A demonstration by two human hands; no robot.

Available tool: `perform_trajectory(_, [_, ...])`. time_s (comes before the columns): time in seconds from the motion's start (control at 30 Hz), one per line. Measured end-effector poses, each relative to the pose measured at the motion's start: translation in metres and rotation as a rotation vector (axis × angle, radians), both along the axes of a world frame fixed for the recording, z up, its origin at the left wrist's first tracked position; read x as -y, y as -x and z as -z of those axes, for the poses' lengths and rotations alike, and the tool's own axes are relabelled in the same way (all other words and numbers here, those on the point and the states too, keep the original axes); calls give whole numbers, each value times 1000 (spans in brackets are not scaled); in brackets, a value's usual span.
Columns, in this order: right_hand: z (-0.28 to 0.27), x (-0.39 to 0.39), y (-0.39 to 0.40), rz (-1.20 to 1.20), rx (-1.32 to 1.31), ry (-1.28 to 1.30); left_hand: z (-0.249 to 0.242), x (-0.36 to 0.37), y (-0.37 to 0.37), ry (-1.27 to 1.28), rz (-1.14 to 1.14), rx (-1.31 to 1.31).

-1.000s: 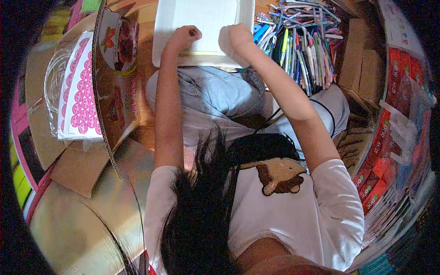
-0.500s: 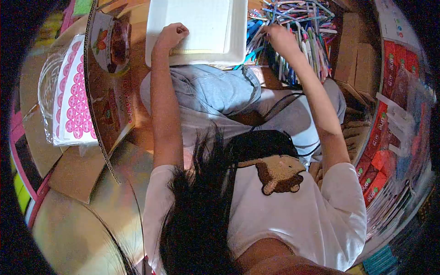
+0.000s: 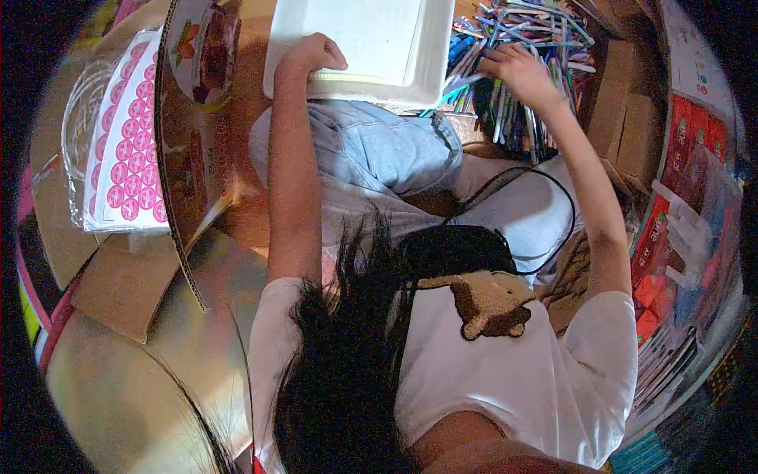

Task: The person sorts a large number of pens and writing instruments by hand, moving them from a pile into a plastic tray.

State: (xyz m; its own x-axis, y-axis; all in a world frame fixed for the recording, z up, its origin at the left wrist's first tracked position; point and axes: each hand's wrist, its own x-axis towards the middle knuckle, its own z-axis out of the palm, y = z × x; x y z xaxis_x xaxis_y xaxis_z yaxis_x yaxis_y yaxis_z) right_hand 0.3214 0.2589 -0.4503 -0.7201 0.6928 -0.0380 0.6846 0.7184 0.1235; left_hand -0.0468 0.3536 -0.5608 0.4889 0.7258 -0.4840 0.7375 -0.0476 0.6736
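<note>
My left hand (image 3: 317,54) rests at the near left part of a white plastic tray (image 3: 437,79), over the lined paper (image 3: 363,35) inside it. Its fingers are curled in, and I cannot make out what, if anything, they hold. To the right, my right hand (image 3: 521,73) hovers on or just above a large heap of pens (image 3: 537,31) in many colours. The fingers look bent and apart, with no pen visible in them. Their tips partly hide the pens underneath.
At the left stands a cut cardboard wall (image 3: 170,158) beside a sheet of round pink stickers (image 3: 134,158) in clear plastic. My crossed legs (image 3: 371,150) lie below the tray. Cardboard flaps (image 3: 624,118) and red printed boxes (image 3: 659,225) line the right side.
The view has shifted, so the tray and pens appear farther right and slightly higher. My right hand's fingers have gone from pinched to spread over the pens. My left hand stays curled at the tray.
</note>
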Motion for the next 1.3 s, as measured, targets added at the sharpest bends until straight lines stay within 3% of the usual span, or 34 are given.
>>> perform_trajectory(0.1, [-41,-5,1,164,170,270,-1,1,-2,-25,108,11])
perform_trajectory(0.27, [-67,-15,-3,220,-209,318,-8,11,-23,-106,165,-108])
perform_trajectory(0.43, [-40,-17,29,389,-369,367,0,17,-32,-191,170,-34])
perform_trajectory(0.53, [-2,-21,58,430,-310,358,-7,18,-34,-178,183,-13])
perform_trajectory(0.6, [25,-17,85,415,-271,290,21,0,-21,-82,16,123])
perform_trajectory(0.63, [13,-12,108,383,-175,225,32,-7,-10,-33,-65,191])
perform_trajectory(0.67, [29,-11,121,402,-143,210,28,-8,2,-166,-204,142])
perform_trajectory(0.77, [52,-6,151,399,-167,208,2,-2,10,-232,-330,17])
perform_trajectory(0.8, [54,-7,156,426,-184,242,-15,1,3,-84,-250,-55])
perform_trajectory(0.9, [56,-7,160,467,-304,382,-15,11,-9,-56,-65,210])
perform_trajectory(0.93, [56,-8,153,455,-389,452,-1,2,-12,-58,113,233])
perform_trajectory(1.0, [57,-13,139,433,-511,621,-21,10,-23,-79,192,89])
perform_trajectory(1.1, [34,-11,122,369,-709,450,-32,16,-31,-126,232,0])
perform_trajectory(1.17, [8,-10,103,451,-843,341,-27,17,-31,-134,235,21])
perform_trajectory(1.23, [-18,-5,79,561,-807,267,-14,13,-30,-123,253,82])
perform_trajectory(1.3, [-1,-4,41,677,-568,262,-20,16,-32,-150,239,74])
